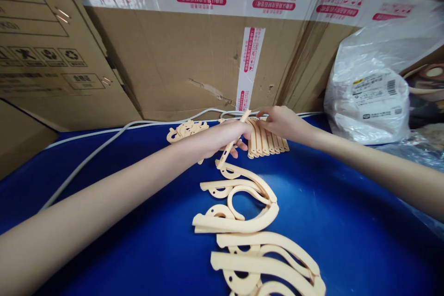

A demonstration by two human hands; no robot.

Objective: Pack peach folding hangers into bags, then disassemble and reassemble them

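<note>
My left hand point(222, 136) is closed round a thin cream plastic strip point(233, 141) that slants from upper right to lower left, its lower end touching a curved piece. My right hand point(280, 121) reaches over a neat row of cream plastic strips point(268, 141) lying side by side, its fingers curled and pinching the top of the slanting strip. Several curved cream plastic pieces point(243, 215) lie in a loose line on the blue table surface point(145, 222) towards me. A small heap of cream parts point(183, 130) lies left of my hands.
Big taped cardboard boxes point(194, 55) form a wall just behind the table. A white cable point(100, 148) runs along the back and down the left side. A clear plastic bag with a label point(371, 92) sits at the back right.
</note>
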